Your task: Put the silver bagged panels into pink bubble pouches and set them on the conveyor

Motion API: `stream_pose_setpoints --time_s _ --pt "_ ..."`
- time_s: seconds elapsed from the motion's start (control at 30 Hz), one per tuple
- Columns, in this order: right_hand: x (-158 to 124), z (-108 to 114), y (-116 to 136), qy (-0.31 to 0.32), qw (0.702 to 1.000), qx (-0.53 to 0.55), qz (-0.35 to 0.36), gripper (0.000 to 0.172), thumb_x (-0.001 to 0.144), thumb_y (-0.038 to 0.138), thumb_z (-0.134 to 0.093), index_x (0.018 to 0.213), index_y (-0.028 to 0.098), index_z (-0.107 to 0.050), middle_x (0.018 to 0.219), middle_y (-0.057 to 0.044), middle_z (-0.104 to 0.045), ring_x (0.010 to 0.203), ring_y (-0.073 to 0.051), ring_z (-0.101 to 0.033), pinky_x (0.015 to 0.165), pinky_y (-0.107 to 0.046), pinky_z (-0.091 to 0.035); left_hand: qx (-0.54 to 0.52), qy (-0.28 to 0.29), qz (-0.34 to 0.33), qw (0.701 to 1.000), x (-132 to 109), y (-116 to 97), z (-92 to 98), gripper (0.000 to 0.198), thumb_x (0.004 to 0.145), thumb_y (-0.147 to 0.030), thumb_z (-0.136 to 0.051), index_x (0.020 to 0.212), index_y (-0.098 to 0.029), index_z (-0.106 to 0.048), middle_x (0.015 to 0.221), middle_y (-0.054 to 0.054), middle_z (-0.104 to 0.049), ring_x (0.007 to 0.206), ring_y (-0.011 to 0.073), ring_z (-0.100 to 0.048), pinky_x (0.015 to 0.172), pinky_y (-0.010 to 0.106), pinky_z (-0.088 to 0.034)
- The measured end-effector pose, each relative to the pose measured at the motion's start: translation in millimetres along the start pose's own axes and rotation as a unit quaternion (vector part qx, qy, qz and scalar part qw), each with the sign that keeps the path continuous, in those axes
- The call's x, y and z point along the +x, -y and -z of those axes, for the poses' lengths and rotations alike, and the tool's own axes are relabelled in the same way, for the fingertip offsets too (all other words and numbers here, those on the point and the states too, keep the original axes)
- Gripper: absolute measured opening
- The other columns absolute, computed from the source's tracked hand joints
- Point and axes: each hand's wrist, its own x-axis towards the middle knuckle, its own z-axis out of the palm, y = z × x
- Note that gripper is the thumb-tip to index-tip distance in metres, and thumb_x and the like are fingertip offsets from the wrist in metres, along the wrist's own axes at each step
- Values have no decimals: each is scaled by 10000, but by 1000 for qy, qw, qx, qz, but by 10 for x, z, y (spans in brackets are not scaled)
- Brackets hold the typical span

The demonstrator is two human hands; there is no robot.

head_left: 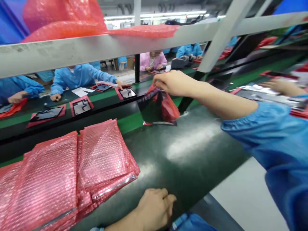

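Observation:
My right hand (172,82) reaches forward, its fingers pinched at the top of a dark glossy sheet (151,110). Red plastic film (169,107) shows against the sheet's right side; whether the two are one piece I cannot tell. The sheet hangs tilted, with its lower edge by the far side of the dark green worktop (154,154). Near me, my left hand (156,207) rests on the worktop with its fingers curled in and nothing visible in them. Piles of red bubble-wrap bags (103,154) lie to the left of that hand.
A grey metal beam (72,53) crosses above the worktop, with red wrap (64,19) on it. Beyond runs a green conveyor (106,95) bearing flat panels on red bags, including one panel (81,106). A co-worker's hand (123,84) touches another panel; more people sit behind.

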Motion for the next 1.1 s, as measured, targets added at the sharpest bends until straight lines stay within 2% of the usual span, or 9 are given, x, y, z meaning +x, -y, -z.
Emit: stream_pose_setpoints --time_s 0.13,0.27,0.33,0.43,0.57,0.67,0.83,0.93,1.1 --pt "18 93 -86 -25 998 62 2 469 1128 506 -470 1234 132 -732 1288 -65 -706 1301 -357 -665 1089 -555 -483 -30 1 14 999 11 -91 169 284 1023 -210 -543 1243 -279 -710 979 68 -752 835 212 -728 775 320 -549" --pt "-99 347 102 -67 980 175 68 260 1026 305 -631 1069 72 -739 996 -3 -724 1050 -220 -746 1029 -415 -540 -250 -44 120 960 194 -184 221 265 1061 -391 -556 1124 -248 -771 890 45 -725 748 175 -668 716 292 -509" --pt "-174 392 263 -79 967 229 85 152 968 200 -664 1016 68 -724 889 21 -711 890 -149 -738 899 -285 -568 -409 -71 182 892 391 -211 224 393 1005 -569 -630 1086 -206 -757 820 23 -675 628 143 -612 597 252 -475" --pt "-231 269 469 -91 940 326 33 105 940 46 -612 973 104 -693 737 49 -677 626 -84 -665 649 -174 -514 -624 -73 233 742 822 -240 310 667 913 -773 -649 1127 -147 -733 935 76 -712 657 162 -676 572 249 -533" --pt "-356 17 542 -136 886 440 -53 118 1011 65 -594 983 167 -645 643 86 -627 520 -75 -599 571 -170 -453 -795 -118 197 562 1414 -312 691 884 972 -856 -412 1325 -94 -687 1379 254 -683 1203 341 -727 927 445 -646" --pt "-708 -110 478 -214 845 489 -31 23 1036 200 -642 1016 203 -654 579 120 -521 522 -81 -508 565 -177 -387 -836 -233 122 481 1607 -338 1050 916 978 -850 -303 1428 -112 -606 1498 263 -618 1401 384 -617 1094 607 -569" --pt "-1724 -568 298 -233 783 574 -64 301 970 538 -717 1058 251 -689 612 86 -513 571 -133 -460 580 -245 -387 -798 -325 124 493 1458 -135 1273 779 970 -829 -356 1349 -212 -642 1391 158 -694 1358 335 -652 1069 541 -596" --pt "-2403 -1038 228 -216 744 607 -174 389 897 620 -765 1028 261 -693 764 24 -671 652 -162 -545 626 -286 -442 -750 -349 208 521 1311 44 1082 581 1033 -700 -425 1233 -227 -695 1187 102 -764 1165 270 -732 912 410 -655" --pt "-3359 -1599 249 -129 720 596 -330 446 876 647 -762 1075 253 -703 670 25 -665 600 -188 -634 577 -290 -438 -677 -265 372 577 1059 175 567 133 1023 -264 -608 1052 -173 -701 954 51 -766 742 152 -725 725 262 -624"
